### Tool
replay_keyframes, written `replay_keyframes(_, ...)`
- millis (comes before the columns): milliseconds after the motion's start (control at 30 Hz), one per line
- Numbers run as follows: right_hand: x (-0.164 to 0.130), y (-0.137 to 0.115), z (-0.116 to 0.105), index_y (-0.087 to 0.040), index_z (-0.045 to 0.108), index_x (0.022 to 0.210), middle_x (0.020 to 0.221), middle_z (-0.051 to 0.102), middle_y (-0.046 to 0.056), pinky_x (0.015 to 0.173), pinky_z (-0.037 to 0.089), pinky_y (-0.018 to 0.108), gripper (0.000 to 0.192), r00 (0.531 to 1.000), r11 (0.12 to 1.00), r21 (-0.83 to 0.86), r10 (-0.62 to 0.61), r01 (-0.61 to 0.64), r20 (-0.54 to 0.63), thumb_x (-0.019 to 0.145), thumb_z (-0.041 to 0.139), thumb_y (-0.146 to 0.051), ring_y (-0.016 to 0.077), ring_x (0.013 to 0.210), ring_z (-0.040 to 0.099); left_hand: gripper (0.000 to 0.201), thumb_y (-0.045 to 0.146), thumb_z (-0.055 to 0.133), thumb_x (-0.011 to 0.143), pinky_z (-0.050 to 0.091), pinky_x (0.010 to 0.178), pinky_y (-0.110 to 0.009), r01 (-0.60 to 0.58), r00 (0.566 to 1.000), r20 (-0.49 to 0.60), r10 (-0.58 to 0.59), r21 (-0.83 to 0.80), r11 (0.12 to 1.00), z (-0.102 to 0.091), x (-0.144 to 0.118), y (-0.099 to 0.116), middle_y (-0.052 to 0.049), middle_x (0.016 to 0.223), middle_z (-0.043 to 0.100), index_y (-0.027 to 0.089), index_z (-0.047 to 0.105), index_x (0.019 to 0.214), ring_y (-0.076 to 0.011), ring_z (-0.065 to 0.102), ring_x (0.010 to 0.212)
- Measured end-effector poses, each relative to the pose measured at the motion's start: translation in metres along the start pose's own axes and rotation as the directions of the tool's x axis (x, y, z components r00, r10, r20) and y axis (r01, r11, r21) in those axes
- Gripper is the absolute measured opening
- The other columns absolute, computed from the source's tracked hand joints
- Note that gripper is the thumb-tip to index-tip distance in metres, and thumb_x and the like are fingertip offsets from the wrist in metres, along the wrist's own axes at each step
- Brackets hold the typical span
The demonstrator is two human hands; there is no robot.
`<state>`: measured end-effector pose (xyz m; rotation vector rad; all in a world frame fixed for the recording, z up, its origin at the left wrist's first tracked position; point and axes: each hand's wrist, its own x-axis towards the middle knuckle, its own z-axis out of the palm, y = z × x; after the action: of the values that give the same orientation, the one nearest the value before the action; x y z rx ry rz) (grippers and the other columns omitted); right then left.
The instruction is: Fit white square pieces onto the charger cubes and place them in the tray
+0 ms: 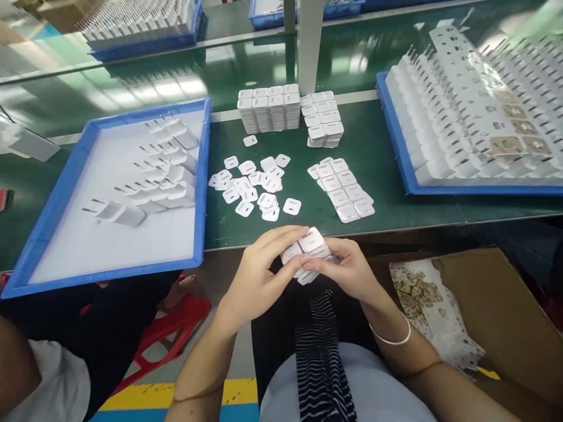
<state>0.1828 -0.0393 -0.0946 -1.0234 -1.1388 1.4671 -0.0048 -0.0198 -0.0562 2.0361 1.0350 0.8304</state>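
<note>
Just in front of the bench edge, my left hand (264,271) and my right hand (349,266) both grip a stack of white charger face plates (313,240). The plates are joined in sheets, with rounded corners, printed lettering and a small slot. My thumbs press on the near side, while some fingers are hidden behind the stack. On the bench beyond lie loose single face plates (250,193) in a scattered heap. To their right is a low fanned pile of joined plates (345,190). Two taller stacks of plates (268,111) stand farther back.
A blue-rimmed tray (200,193) at left holds several white plug chargers (169,192). Another blue tray (409,186) at right is packed with chargers under a punched sheet (484,88). A cardboard box (501,310) with scraps sits lower right. Another person's leg (109,328) is at left.
</note>
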Motion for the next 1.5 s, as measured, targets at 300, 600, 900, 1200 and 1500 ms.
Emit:
replay_keyframes(300,-0.005,0.003,-0.001,-0.015,0.081,0.080,0.075,0.077,0.005,0.062,0.057,0.025,0.011,0.990,0.997,0.016,-0.079,0.077,0.120,0.080,0.083,-0.026,0.0157,0.063,0.068,0.024,0.019,0.054,0.102,0.054,0.080,-0.018,0.063,0.995,-0.079,-0.067,-0.046,0.997,0.003,-0.003,0.001,0.001,0.102,0.079,0.021,0.076,0.110,-0.0087,0.072,0.089)
replay_keyframes(600,-0.008,0.005,-0.001,-0.014,0.079,0.080,0.069,0.071,0.003,0.058,0.051,0.023,0.013,0.998,0.989,0.141,0.038,-0.043,0.042,0.079,0.083,-0.027,0.0131,0.060,0.063,0.044,0.025,0.070,0.094,0.055,0.101,-0.023,-0.025,0.999,-0.026,0.028,0.097,0.995,0.009,-0.013,0.003,-0.005,0.131,0.072,0.020,0.062,0.137,-0.0149,0.069,0.115)
replay_keyframes(900,-0.007,0.010,-0.001,-0.013,0.078,0.073,0.062,0.067,0.002,0.053,0.047,0.023,0.020,0.989,0.967,0.209,0.146,-0.148,0.024,0.072,0.087,-0.030,0.0120,0.054,0.057,0.038,0.020,0.064,0.097,0.056,0.098,-0.026,-0.082,0.995,-0.049,0.092,0.184,0.979,0.020,-0.013,0.002,-0.009,0.123,0.073,0.012,0.062,0.134,-0.0161,0.070,0.111)
replay_keyframes(1200,-0.011,0.004,-0.009,-0.017,0.073,0.096,0.078,0.065,0.000,0.065,0.046,0.020,0.015,0.972,0.991,0.039,-0.133,0.128,0.195,0.099,0.061,-0.026,0.0104,0.068,0.055,0.039,0.019,0.067,0.095,0.057,0.097,-0.024,-0.031,0.998,-0.055,0.035,0.074,0.997,0.011,-0.010,0.006,-0.004,0.123,0.074,0.020,0.064,0.134,-0.0140,0.070,0.109)
replay_keyframes(1500,-0.011,0.007,-0.011,-0.016,0.070,0.088,0.072,0.062,-0.001,0.059,0.043,0.020,0.021,0.975,0.992,0.045,-0.123,0.117,0.185,0.099,0.062,-0.032,0.0096,0.062,0.050,0.043,0.020,0.065,0.097,0.055,0.104,-0.022,0.004,0.999,0.035,-0.003,-0.013,1.000,0.010,-0.011,0.004,-0.005,0.135,0.070,0.022,0.061,0.139,-0.0148,0.069,0.120)
